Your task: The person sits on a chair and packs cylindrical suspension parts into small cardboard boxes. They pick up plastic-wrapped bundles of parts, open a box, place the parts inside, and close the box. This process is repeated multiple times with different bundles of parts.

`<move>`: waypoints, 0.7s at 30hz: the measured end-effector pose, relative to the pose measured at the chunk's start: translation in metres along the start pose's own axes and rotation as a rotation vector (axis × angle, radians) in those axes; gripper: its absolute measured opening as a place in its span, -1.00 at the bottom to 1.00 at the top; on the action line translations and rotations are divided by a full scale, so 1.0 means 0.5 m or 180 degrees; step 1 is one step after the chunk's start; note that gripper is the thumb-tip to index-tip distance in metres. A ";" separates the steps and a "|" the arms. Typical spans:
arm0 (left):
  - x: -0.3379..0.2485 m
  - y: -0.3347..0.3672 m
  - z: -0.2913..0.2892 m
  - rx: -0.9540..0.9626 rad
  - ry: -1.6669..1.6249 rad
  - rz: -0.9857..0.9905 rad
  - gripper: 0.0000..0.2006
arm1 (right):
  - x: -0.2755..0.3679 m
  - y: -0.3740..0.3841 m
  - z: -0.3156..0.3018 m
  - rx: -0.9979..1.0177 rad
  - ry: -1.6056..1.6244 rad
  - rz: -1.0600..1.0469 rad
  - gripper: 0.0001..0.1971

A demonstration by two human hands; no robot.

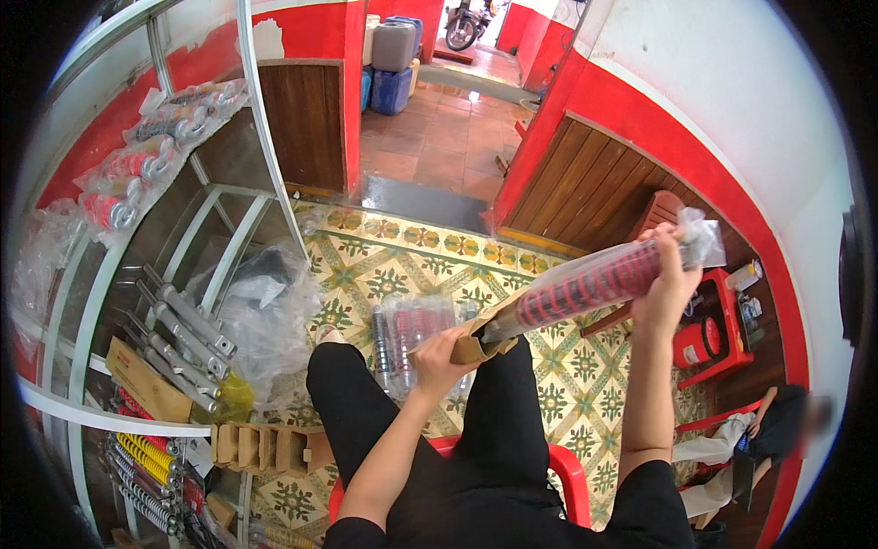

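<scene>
I sit on a red plastic chair (572, 471). My right hand (668, 279) grips the upper end of a red-spring shock absorber (585, 284) wrapped in clear plastic, held slanted over my lap. My left hand (444, 361) holds its lower end, where a brown cardboard piece (480, 343) is wrapped around it. On the patterned tile floor (567, 384) beyond my knees lie more shock absorbers in plastic bags (412, 334).
A glass display cabinet (137, 302) at left holds silver, red and yellow shock absorbers and cardboard boxes (265, 448). Crumpled clear plastic (265, 320) lies beside it. A red stool with items (718, 334) stands right. Another person (768, 435) sits at lower right. A doorway (430, 137) opens ahead.
</scene>
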State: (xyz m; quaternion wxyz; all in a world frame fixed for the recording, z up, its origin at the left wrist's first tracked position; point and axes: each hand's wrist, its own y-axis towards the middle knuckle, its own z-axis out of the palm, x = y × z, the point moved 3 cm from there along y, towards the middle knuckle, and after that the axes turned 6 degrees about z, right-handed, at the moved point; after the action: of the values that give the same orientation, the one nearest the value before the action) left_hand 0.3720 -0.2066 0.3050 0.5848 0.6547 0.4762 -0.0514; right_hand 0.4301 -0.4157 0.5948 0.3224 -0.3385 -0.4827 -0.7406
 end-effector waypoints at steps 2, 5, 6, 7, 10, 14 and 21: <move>-0.001 -0.001 0.004 -0.0105 0.0076 0.0074 -0.39 | -0.028 -0.030 0.027 0.0071 0.0010 0.0092 -0.83; -0.011 0.007 0.001 -0.0222 -0.0016 -0.0015 -0.35 | -0.075 -0.070 0.054 0.0233 0.0000 0.0288 -0.83; -0.008 0.005 0.000 -0.0221 -0.0022 -0.0075 -0.35 | -0.090 -0.084 0.064 0.0276 -0.0029 0.0368 -0.84; -0.003 0.000 -0.002 -0.0225 -0.0026 -0.0138 -0.35 | -0.107 -0.099 0.073 0.0327 -0.0059 0.0451 -0.85; -0.003 0.007 -0.014 -0.0256 0.0037 -0.0147 -0.35 | -0.145 -0.152 0.094 0.0343 -0.0500 0.0470 -0.85; -0.002 0.009 -0.017 -0.0390 -0.0036 -0.0126 -0.34 | -0.201 -0.220 0.110 0.0517 -0.0649 0.0633 -0.77; -0.022 0.013 -0.029 -0.0637 -0.0123 -0.0159 -0.31 | -0.250 -0.272 0.128 0.0566 -0.0740 0.0870 -0.84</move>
State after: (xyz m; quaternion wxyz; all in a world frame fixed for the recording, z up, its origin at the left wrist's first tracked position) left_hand 0.3632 -0.2000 0.3210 0.6550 0.5797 0.4837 -0.0308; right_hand 0.4032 -0.2928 0.4453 0.3907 -0.4543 -0.5298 -0.6002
